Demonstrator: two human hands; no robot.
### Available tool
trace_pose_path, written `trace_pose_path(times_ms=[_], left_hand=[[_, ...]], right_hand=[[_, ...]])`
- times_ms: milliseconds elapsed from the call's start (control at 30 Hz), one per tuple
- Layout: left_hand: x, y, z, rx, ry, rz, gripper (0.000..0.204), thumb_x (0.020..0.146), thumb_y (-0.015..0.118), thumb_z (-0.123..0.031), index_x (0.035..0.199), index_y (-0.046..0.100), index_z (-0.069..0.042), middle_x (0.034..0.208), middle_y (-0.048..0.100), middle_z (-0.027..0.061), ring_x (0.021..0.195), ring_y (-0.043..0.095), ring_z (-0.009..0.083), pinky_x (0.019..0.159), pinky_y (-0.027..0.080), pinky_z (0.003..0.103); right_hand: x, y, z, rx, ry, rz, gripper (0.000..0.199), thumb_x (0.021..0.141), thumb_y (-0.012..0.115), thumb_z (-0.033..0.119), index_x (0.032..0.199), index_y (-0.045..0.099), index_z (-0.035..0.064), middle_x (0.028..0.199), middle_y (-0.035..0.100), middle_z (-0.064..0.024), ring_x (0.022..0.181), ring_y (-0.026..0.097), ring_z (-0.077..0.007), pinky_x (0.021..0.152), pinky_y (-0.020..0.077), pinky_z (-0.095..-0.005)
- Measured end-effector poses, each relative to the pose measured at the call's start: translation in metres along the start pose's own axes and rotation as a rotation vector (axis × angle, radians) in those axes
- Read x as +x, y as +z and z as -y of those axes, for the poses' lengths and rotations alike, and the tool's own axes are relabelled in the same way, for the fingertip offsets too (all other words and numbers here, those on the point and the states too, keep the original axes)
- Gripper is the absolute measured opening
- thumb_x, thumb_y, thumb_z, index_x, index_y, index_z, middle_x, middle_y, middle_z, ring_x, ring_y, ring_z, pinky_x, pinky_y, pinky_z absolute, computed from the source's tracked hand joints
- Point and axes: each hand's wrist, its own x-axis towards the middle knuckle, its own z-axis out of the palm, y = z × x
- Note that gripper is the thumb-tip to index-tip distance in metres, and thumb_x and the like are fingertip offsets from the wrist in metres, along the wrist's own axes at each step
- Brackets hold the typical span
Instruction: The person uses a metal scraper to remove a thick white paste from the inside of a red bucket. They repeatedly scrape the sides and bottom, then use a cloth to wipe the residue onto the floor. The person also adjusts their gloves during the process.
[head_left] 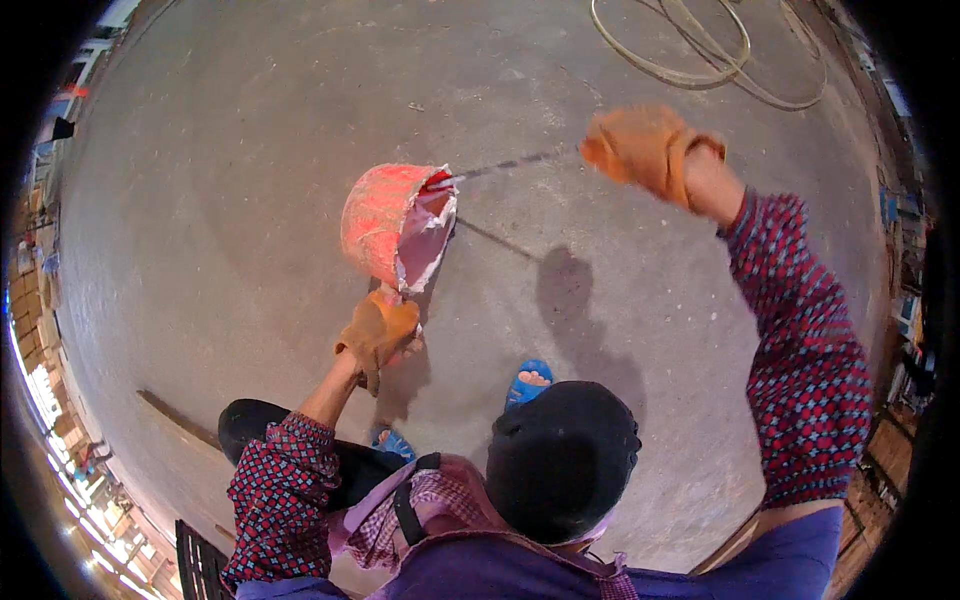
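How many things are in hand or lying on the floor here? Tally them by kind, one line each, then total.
Orange work gloves: 2, left hand and right hand
Red bucket with white residue inside: 1
Thin rod from right hand into bucket: 1
Blue sandals: 2, one and another
Hose loop on concrete floor: 1
Total: 7

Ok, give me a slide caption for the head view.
Gloved left hand tilts a red bucket while the gloved right hand pokes a thin rod inside.
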Motion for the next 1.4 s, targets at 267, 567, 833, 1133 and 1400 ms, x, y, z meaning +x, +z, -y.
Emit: trace_pose_path(times_ms=[267, 567, 833, 1133, 1400], left_hand=[[-0.006, -0.008, -0.002, 0.096, 0.014, 0.028, 0.013, 0.087, 0.058, -0.018, 0.092, 0.054, -0.007, 0.071, 0.057, 0.0027, 0.056, 0.059, 0.0133, 0.045, 0.047, 0.027], [-0.017, 0.006, -0.024, 0.558, 0.122, -0.038, 0.013, 0.086, 0.061, -0.017, 0.089, 0.055, -0.006, 0.071, 0.057, 0.0004, 0.055, 0.057, 0.0100, 0.046, 0.047, 0.026], [0.011, 0.021, 0.016, 1.001, 0.718, -0.095, 0.017, 0.081, 0.063, -0.020, 0.085, 0.056, -0.005, 0.068, 0.056, 0.0021, 0.061, 0.057, 0.0109, 0.048, 0.044, 0.026], [0.022, 0.031, 0.031, 0.288, 0.644, -0.075, 0.027, 0.076, 0.060, -0.005, 0.104, 0.059, -0.003, 0.069, 0.055, 0.0008, 0.061, 0.056, 0.0089, 0.052, 0.045, 0.023], [0.024, -0.003, 0.023, -0.350, 0.312, 0.064, 0.027, 0.086, 0.063, -0.020, 0.104, 0.059, 0.000, 0.076, 0.058, 0.0037, 0.056, 0.060, 0.0127, 0.044, 0.048, 0.023]], right_hand=[[0.063, -0.062, 0.003, -0.227, -0.425, 0.027, 0.020, 0.078, 0.054, 0.022, 0.068, 0.060, 0.0053, 0.068, 0.059, -0.0176, 0.060, 0.058, -0.0342, 0.054, 0.0455, -0.0417], [0.050, 0.096, 0.011, 0.307, -0.165, 0.275, 0.041, 0.088, 0.043, 0.038, 0.074, 0.063, 0.0053, 0.066, 0.058, -0.0174, 0.056, 0.053, -0.0338, 0.054, 0.0427, -0.0431], [-0.097, 0.197, 0.196, 0.924, -0.273, -0.012, 0.015, 0.084, 0.053, 0.020, 0.088, 0.051, 0.0057, 0.084, 0.056, -0.0161, 0.066, 0.061, -0.0362, 0.058, 0.0485, -0.0446], [-0.111, 0.135, 0.179, 0.847, 0.089, 0.234, 0.026, 0.088, 0.048, 0.031, 0.086, 0.057, 0.0077, 0.084, 0.061, -0.0164, 0.072, 0.059, -0.0391, 0.062, 0.0462, -0.0478], [-0.150, 0.079, 0.124, 0.553, 0.291, 0.225, 0.030, 0.090, 0.048, 0.033, 0.080, 0.058, 0.0070, 0.069, 0.061, -0.0167, 0.066, 0.060, -0.0369, 0.059, 0.0459, -0.0448]])
